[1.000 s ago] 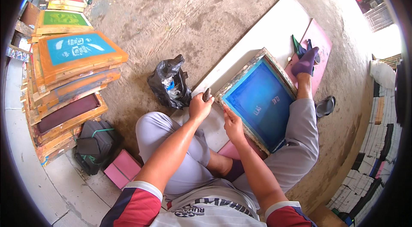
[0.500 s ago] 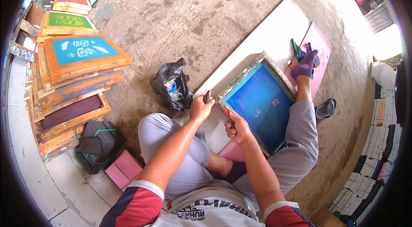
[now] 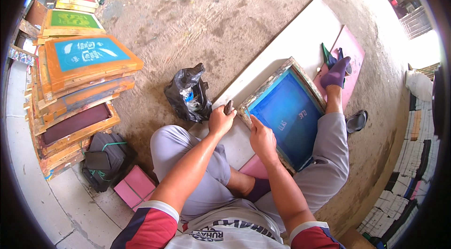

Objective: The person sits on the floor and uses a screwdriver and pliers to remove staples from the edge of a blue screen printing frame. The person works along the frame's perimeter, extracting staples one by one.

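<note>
In front of me a silk-screen frame [image 3: 268, 82] with worn wooden sides and blue mesh lies tilted against my right leg. My left hand [image 3: 220, 120], left of the frame's near corner, is closed round a short dark brown object [image 3: 229, 107] whose kind I cannot make out. At that same corner my right hand [image 3: 263, 140] is closed, its index finger stretched along the frame's edge. Whatever sits inside the right hand is hidden by the fingers. A white board [image 3: 300, 32] lies under the frame.
Left of my knee stands a black plastic bag [image 3: 188, 91] with scraps inside. Stacked screen frames [image 3: 96, 68] rise at far left, near dark bundles [image 3: 105, 157] and a pink bundle [image 3: 135, 187]. A pink sheet [image 3: 353, 56] lies by my right foot, a sandal [image 3: 357, 121] beyond it.
My right hand has turned and moved slightly up toward the frame's corner; the dark object with a red tip seen in it earlier is now hidden. The left hand has barely moved.
</note>
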{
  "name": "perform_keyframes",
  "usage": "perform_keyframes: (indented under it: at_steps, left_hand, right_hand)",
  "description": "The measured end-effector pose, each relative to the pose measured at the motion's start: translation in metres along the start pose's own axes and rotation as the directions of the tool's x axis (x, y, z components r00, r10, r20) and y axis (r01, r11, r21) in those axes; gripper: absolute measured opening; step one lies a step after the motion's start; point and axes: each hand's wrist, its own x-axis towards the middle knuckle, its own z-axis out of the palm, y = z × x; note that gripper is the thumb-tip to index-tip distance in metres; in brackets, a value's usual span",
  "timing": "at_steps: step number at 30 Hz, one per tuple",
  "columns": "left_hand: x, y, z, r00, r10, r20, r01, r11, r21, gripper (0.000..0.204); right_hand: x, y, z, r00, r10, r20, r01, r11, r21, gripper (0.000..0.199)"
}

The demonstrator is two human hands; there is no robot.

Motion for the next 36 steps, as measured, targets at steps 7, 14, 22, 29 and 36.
perform_keyframes:
  at_steps: [7,14,22,29,36]
  left_hand:
    - [0.002,0.003,0.001,1.0,-0.021,0.011,0.021,1.0,0.017,0.031]
    - [0.003,0.005,0.003,1.0,-0.007,-0.013,0.007,1.0,0.022,0.029]
    - [0.003,0.003,0.0,1.0,-0.012,0.009,0.012,1.0,-0.025,0.027]
    - [0.003,0.0,-0.001,0.999,-0.039,0.006,0.039,0.999,-0.037,0.026]
    - [0.001,0.008,-0.002,0.999,-0.047,0.003,0.047,0.999,0.013,0.024]
  right_hand:
    - [0.009,0.017,0.019,0.998,-0.012,-0.058,0.028,0.961,0.273,0.034]
    - [0.018,0.043,0.037,0.998,-0.03,-0.049,0.049,0.896,0.442,0.036]
    - [0.026,0.062,0.039,1.0,-0.024,0.0,0.019,0.798,0.602,0.036]
    - [0.024,0.035,0.007,0.778,0.195,0.597,-0.627,0.187,0.756,0.037]
    - [0.017,0.023,-0.001,0.993,0.056,0.1,-0.083,0.953,0.29,0.034]
